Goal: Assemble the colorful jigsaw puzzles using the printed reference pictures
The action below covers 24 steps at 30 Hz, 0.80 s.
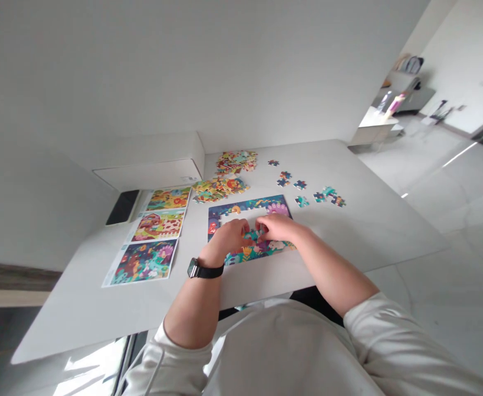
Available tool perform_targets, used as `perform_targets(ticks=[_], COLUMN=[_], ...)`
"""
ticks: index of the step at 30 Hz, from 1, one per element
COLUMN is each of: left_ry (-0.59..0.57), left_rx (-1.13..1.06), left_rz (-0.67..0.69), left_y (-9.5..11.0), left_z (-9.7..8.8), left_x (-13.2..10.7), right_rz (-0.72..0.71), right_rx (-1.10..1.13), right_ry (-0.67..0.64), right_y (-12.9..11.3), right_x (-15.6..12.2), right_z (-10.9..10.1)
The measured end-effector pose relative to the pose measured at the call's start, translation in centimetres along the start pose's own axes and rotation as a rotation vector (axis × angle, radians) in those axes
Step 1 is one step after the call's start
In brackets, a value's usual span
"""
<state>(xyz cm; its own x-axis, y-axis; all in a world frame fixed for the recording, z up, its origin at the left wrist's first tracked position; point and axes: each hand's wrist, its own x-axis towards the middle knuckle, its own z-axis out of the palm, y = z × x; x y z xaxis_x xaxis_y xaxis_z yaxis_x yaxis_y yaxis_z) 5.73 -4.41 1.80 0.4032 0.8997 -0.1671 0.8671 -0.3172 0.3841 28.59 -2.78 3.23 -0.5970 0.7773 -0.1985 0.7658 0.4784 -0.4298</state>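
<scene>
A partly assembled jigsaw puzzle (246, 205) with a dark blue sea scene lies flat on the table. Its border is joined, and a white gap shows in the upper middle. Over its lower middle, my left hand (232, 235) and my right hand (277, 227) face each other, fingers curled down. Between their fingertips is a teal puzzle piece (251, 234), which both hands pinch or press; its outline is partly covered. A black watch (206, 270) sits on my left wrist.
Loose pieces (300, 185) lie beyond the puzzle to the right. Two mixed piles (237, 161) stand farther back. Left are three picture sheets (146, 261), a dark phone-like slab (122, 207) and a white box (150, 173) against the wall. The white table's (368, 231) right edge borders the floor.
</scene>
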Motion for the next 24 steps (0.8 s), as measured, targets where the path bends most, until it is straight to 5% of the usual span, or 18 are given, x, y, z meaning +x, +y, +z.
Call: perform_targets(ticks=[14,24], left_ry=[0.083,0.606], left_rx=[-0.100,-0.284], left_rz=[0.003,0.030], left_y=[-1.2,1.1], left_z=[-0.6,-1.5], left_x=[0.4,0.2], right_rz=[-0.118,0.023], right_rx=[0.044,0.312], right_ry=[0.130,0.516], right_y=[0.2,2.0], right_x=[0.8,-1.9], right_z=[1.0,-3.9])
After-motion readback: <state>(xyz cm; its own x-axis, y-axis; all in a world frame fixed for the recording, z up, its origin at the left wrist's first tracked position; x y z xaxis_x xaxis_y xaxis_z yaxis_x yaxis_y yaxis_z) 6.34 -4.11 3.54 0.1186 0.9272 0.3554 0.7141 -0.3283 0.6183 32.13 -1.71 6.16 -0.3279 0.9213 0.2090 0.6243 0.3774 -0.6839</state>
